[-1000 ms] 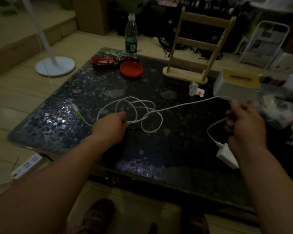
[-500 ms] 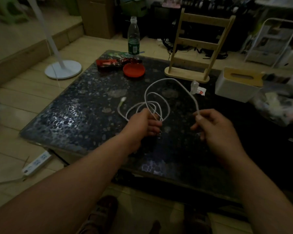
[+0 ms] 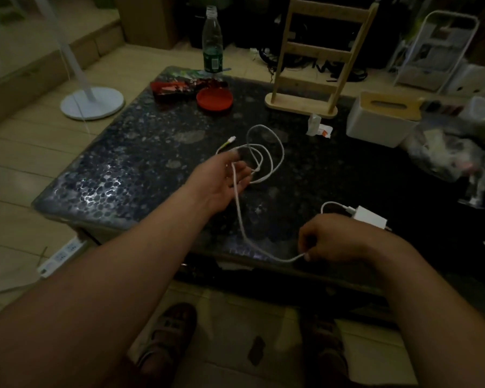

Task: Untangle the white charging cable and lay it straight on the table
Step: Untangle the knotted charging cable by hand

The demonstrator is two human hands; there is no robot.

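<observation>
The white charging cable forms several loose loops above the middle of the dark speckled table. Its small plug end sticks out to the left of the loops. My left hand is palm up among the loops, fingers spread, with a strand running across it. From there the cable hangs down and right to my right hand, which pinches it at the table's near edge. Behind that hand lies the white charger block, with the cable plugged into it.
At the back stand a wooden rack, a red dish, a snack packet, a plastic bottle and a white tissue box. Plastic bags crowd the right. A fan base and power strip are on the floor.
My right hand has pulled down and toward me to the table's near edge, drawing a strand out of the loops. My left hand has opened palm up. The charger block now lies on the table.
</observation>
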